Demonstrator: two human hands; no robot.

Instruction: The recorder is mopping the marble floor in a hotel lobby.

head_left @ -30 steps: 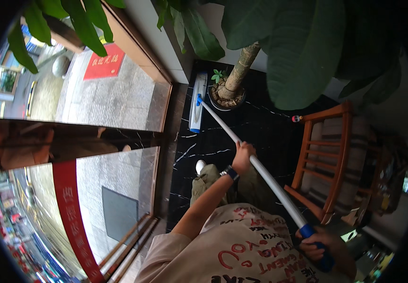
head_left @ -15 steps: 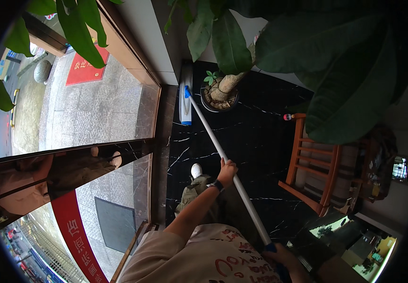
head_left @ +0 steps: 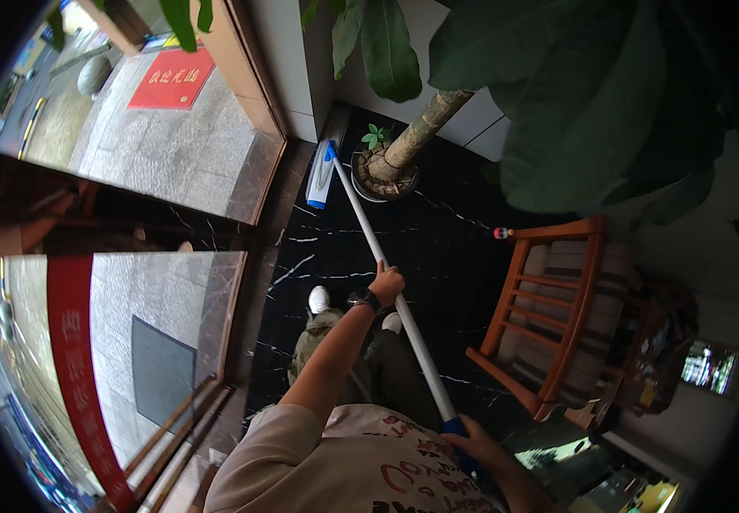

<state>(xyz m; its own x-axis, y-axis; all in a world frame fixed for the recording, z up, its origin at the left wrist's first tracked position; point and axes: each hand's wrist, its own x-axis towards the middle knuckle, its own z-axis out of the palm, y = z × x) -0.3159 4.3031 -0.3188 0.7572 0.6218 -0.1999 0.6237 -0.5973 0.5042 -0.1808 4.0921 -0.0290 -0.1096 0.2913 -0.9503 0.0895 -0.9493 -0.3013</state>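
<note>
Mop [head_left: 418,342] beside potted plant [head_left: 428,130], wooden chair [head_left: 576,309]

Your right hand [head_left: 477,443] partly hides the cylindrical blue pole grip [head_left: 452,425]. Broad dark-green leaves [head_left: 570,111] hide the upper brown trunk [head_left: 425,132].

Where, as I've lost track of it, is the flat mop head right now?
In the head view, the flat mop head lies on the black floor, in the upper part left of centre, just left of the plant pot.
</note>
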